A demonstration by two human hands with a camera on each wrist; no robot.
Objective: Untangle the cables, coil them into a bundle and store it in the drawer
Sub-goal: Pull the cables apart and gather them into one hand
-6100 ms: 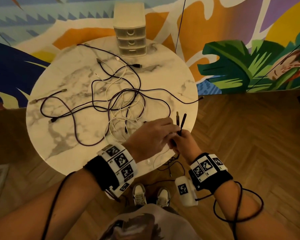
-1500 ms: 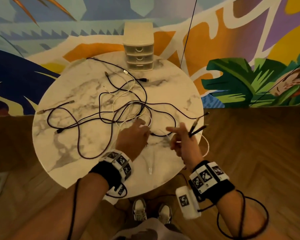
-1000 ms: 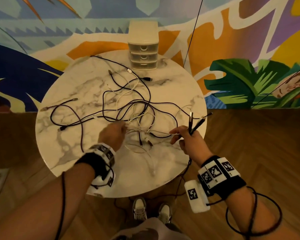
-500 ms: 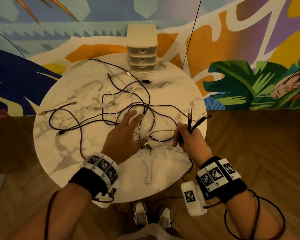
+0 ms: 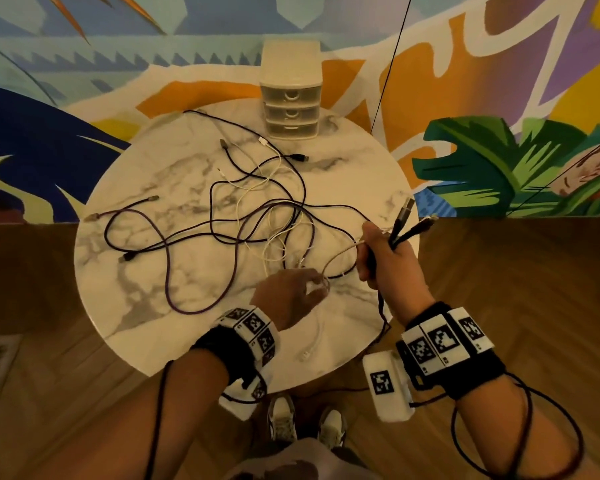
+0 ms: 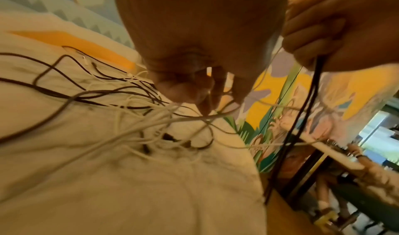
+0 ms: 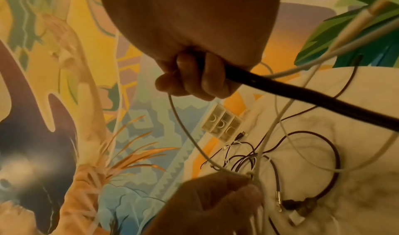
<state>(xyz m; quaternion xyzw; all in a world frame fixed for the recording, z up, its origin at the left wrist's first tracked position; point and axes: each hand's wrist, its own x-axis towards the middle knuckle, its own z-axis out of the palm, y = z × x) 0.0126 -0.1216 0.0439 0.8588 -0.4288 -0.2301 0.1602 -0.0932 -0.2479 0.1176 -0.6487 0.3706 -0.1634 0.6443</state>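
Reaching back from the tangle, left hand [image 5: 291, 292] pinched a white cable [image 5: 340, 252]; right hand [image 5: 385, 261] gripped gathered plug ends [image 5: 404, 220]. Cables [image 5: 257, 216] sprawled across the tabletop [image 5: 354, 161], uncoiled; drawer [image 5: 290, 95] stayed closed.

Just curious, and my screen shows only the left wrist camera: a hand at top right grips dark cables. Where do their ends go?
Observer: The dark cables run up through the right hand; their dark plugs fan out above the fist.
Operator: Is there a drawer somewhere?
Observer: Yes, a small drawer unit stands at the far edge of the table, its three drawers closed.
Operator: And behind my hand?
Observer: A white plug lies on the table, nearer the person than the left hand, which pinches a white cable.
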